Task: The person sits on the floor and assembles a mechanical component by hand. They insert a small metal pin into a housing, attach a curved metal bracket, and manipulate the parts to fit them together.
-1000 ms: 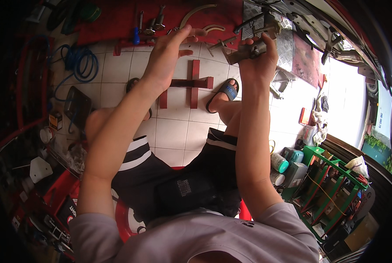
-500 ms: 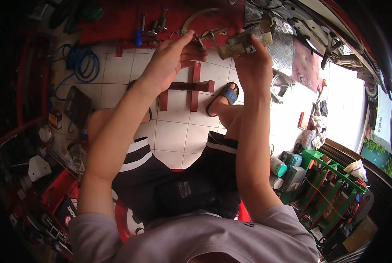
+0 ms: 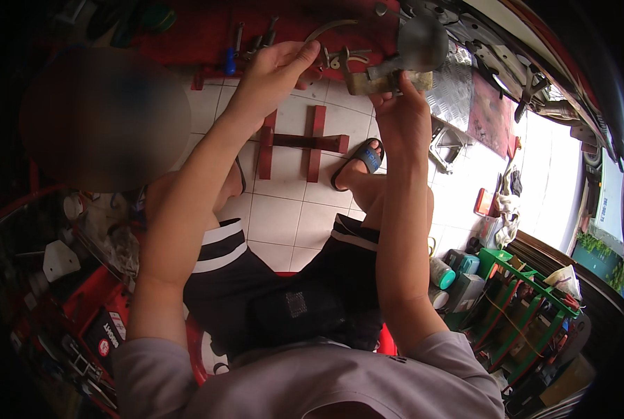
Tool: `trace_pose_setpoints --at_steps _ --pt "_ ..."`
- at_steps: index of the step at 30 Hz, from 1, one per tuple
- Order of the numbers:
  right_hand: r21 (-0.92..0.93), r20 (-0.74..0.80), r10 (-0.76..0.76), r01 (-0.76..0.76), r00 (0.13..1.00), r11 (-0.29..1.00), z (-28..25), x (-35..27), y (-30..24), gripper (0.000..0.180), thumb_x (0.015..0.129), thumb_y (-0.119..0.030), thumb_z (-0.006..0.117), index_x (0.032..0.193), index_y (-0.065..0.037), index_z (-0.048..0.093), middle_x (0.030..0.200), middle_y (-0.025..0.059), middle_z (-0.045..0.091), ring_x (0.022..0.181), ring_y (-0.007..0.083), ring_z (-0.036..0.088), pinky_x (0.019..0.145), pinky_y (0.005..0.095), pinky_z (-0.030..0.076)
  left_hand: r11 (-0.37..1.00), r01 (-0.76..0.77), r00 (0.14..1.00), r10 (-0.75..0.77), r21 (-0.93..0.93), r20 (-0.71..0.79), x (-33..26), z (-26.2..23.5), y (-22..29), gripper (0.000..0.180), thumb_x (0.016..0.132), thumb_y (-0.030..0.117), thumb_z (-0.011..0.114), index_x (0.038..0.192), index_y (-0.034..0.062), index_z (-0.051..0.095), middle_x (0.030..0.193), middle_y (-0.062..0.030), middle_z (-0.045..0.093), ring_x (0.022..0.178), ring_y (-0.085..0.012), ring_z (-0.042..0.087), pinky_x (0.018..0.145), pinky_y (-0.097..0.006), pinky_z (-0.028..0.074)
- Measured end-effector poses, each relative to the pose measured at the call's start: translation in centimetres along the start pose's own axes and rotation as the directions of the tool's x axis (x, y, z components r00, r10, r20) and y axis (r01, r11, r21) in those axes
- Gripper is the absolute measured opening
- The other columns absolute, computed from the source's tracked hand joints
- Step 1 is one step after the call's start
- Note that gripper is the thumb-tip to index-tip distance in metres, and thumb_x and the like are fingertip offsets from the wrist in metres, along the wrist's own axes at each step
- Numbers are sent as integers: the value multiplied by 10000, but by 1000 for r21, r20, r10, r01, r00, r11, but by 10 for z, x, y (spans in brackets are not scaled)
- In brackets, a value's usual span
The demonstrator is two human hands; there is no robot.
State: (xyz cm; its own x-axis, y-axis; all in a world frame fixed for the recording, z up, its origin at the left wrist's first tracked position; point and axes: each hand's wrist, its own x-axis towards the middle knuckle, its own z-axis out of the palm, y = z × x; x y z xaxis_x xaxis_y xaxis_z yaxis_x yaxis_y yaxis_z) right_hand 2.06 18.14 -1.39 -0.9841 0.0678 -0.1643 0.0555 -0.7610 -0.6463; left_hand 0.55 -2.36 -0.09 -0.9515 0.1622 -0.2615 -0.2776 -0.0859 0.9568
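Observation:
My right hand [image 3: 404, 112] grips a worn, yellowish metal part [image 3: 368, 82], blocky and stepped, between thumb and fingers. It is held up just in front of the red work surface [image 3: 186, 42]. My left hand [image 3: 273, 73] is raised to its left with thumb and fingers closed together; what they hold, if anything, is hidden. Beyond the left fingertips lies a curved metal strip [image 3: 329, 29]. Small bent metal pieces [image 3: 354, 57] show between the two hands. A screwdriver with a blue handle [image 3: 230, 61] and a wrench [image 3: 239, 36] lie left of my left hand.
Below my hands, a red metal stand [image 3: 315, 143] rests on the tiled floor [image 3: 277, 216], near my sandalled foot [image 3: 359, 164]. A green rack [image 3: 528, 279] with containers stands at right. A red tool cart [image 3: 88, 300] is at left. Blurred patches cover the left and upper right.
My left hand has risen slightly, its fingers now more curled. The metal part in my right hand has tilted and sits lower. Blurred patches have appeared at left and upper right.

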Motion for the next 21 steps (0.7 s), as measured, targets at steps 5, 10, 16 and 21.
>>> trace_pose_setpoints --at_steps 5,10,16,21 --pt "10 38 -17 16 999 1000 5 -1 5 327 906 -33 506 1216 -59 403 1174 110 543 1100 290 547 964 496 450 967 -187 981 173 175 89 -1 -8 -13 372 877 225 600 1194 33 569 1060 -60 631 943 -112 585 791 -283 478" --pt "19 39 -17 16 999 1000 5 -1 3 319 899 -42 514 1208 -65 436 1165 98 551 1066 264 562 922 461 475 965 -256 966 257 59 -25 0 0 -10 357 911 316 569 1159 62 611 1053 -51 637 962 -105 578 801 -261 449" --pt "-191 -38 -15 8 999 981 18 -4 -1 167 895 -81 519 1053 -37 549 921 71 643 793 161 612 735 323 509 993 122 955 -116 -2 274 -5 -7 0 292 895 243 610 1117 55 631 1048 -39 647 971 -101 568 811 -270 446" --pt "-407 7 56 -48 998 912 14 -5 -7 178 902 -170 529 996 -23 563 783 71 624 649 156 603 577 268 485 973 231 871 -209 5 444 -10 8 -19 269 898 260 613 1062 51 653 965 -8 651 877 -85 551 798 -262 434"
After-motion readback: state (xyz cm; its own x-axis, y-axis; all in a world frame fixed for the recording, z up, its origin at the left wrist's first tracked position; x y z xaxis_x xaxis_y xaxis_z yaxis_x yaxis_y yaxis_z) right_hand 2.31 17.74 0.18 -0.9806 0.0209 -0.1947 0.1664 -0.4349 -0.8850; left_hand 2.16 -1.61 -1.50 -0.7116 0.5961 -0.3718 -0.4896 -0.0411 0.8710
